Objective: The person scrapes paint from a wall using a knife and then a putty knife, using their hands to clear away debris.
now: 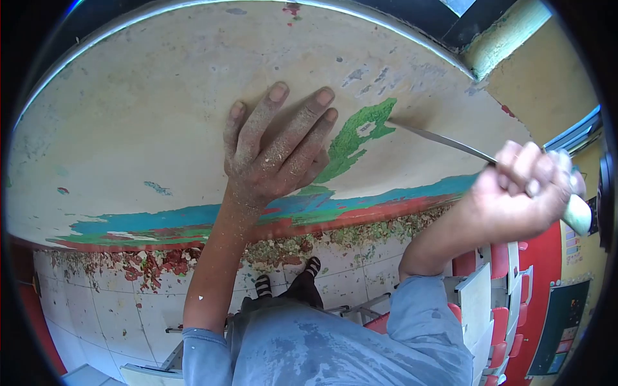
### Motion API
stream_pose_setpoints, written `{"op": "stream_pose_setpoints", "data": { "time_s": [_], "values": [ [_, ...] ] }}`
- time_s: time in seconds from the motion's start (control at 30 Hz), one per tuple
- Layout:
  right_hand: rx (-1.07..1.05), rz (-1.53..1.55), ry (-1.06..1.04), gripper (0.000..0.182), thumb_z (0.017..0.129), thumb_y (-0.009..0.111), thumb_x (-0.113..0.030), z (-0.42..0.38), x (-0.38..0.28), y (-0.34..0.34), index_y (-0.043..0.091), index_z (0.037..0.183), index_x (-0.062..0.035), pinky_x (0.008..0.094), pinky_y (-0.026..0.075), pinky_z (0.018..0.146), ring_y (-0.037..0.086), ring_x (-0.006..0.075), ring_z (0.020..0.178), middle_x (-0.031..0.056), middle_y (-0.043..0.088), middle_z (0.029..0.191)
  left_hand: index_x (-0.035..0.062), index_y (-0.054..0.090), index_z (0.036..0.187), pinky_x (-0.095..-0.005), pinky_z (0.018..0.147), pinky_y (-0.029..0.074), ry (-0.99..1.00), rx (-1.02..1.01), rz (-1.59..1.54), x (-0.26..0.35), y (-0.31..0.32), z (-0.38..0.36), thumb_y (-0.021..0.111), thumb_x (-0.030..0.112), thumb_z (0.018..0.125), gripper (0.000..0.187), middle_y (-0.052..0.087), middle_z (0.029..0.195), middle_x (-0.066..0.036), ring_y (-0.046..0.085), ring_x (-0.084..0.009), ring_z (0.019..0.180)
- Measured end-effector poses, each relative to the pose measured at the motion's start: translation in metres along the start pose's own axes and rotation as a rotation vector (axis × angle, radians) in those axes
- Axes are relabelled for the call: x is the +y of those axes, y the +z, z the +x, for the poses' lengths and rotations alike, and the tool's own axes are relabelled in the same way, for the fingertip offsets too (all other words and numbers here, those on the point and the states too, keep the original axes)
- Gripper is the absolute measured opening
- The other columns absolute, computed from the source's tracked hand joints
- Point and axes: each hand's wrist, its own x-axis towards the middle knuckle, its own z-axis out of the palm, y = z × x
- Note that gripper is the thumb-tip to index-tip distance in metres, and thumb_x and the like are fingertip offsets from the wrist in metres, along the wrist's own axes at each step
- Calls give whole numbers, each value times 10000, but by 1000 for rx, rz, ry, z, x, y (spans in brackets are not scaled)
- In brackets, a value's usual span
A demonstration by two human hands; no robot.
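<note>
Dusty and with fingers spread, my left hand point(277, 145) rests on the pale wall point(161, 116). Just to its right is a patch of green paint point(351, 141) with ragged edges and a small bare spot. My right hand point(524, 186) is closed round the light-coloured handle of a knife point(454, 143). The long thin blade points left, and its tip touches or nearly touches the upper right edge of the green patch. Below the left hand, ragged bands of blue paint point(167, 217) and red paint point(393, 211) run along the wall's lower part.
Paint flakes point(170, 265) lie on the white tiled floor point(119, 315) along the wall's foot. Red chairs point(499, 325) with pale desk tops point(475, 302) stand at the lower right. A window frame point(479, 29) is at the top, and a dark green board point(559, 328) hangs at right.
</note>
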Motion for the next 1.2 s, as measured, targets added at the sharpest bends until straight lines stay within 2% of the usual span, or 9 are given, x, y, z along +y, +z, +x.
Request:
{"op": "stream_pose_setpoints", "data": {
  "time_s": [0.2, 0.3, 0.4, 0.47, 0.67, 0.93, 1.03, 1.13, 1.2],
  "values": [
    [79, -46, 20, 166, 811, 463, -23, 13, -4, -1, 385, 687, -101, 210, 191, 362, 213, 62, 374, -18, 286, 508, 252, 655, 958, -401, 1074, 204, 25, 5, 23, -3, 1, 0, 509, 199, 730, 276, 577, 1131, 121, 450, -196, 1148],
    [65, -138, 49, 123, 806, 498, -8, -10, 15, 21, 422, 775, -100, 209, 196, 347, 226, 60, 374, -11, 297, 514, 247, 658, 954, -401, 1074, 202, 28, 20, 9, -3, 3, 2, 517, 196, 727, 272, 579, 1129, 119, 447, -201, 1151],
    [82, 161, 57, 281, 723, 503, 53, 8, 2, -5, 391, 921, -112, 226, 282, 301, 336, 88, 357, 38, 366, 545, 243, 664, 939, -400, 1075, 199, 14, 19, 0, -2, 2, 1, 524, 189, 724, 263, 584, 1120, 119, 446, -203, 1153],
    [112, -101, 49, 224, 733, 503, 38, -10, 16, 11, 404, 881, -98, 232, 272, 293, 322, 84, 364, 32, 347, 549, 244, 668, 929, -398, 1076, 199, 17, 27, -6, -2, 3, 2, 528, 185, 721, 258, 589, 1112, 117, 444, -203, 1155],
    [114, 63, 6, 155, 788, 485, 2, -5, 7, -13, 438, 885, -109, 225, 227, 306, 250, 100, 328, 27, 322, 502, 239, 670, 920, -394, 1076, 193, 19, 25, -3, -2, 2, 2, 534, 183, 719, 249, 593, 1107, 110, 445, -206, 1151],
    [-17, 164, 2, 234, 742, 506, 42, 9, 2, -25, 441, 888, -129, 210, 231, 294, 307, 83, 334, 42, 379, 527, 243, 670, 911, -396, 1077, 189, 19, 27, 10, -2, 3, 3, 539, 186, 721, 237, 601, 1091, 113, 447, -215, 1147],
    [205, -125, 11, 230, 727, 518, 28, -8, 14, 7, 422, 882, -112, 204, 255, 291, 346, 91, 340, 51, 405, 551, 244, 672, 902, -396, 1076, 193, 7, 13, 19, 0, 1, 1, 541, 189, 721, 230, 603, 1088, 112, 448, -215, 1145],
    [77, 181, 44, 191, 775, 488, -4, 2, 4, -26, 418, 884, -145, 219, 219, 294, 267, 75, 337, 15, 335, 534, 244, 673, 901, -395, 1074, 197, 20, 27, 23, -2, 4, 4, 537, 195, 724, 228, 604, 1086, 109, 449, -215, 1144],
    [43, 142, 47, 129, 806, 476, -38, 0, 6, -30, 419, 847, -147, 221, 199, 323, 232, 72, 352, -6, 299, 520, 244, 673, 904, -395, 1074, 197, 12, 19, 28, -1, 2, 0, 532, 197, 727, 230, 605, 1086, 107, 449, -215, 1144]
  ]
}}
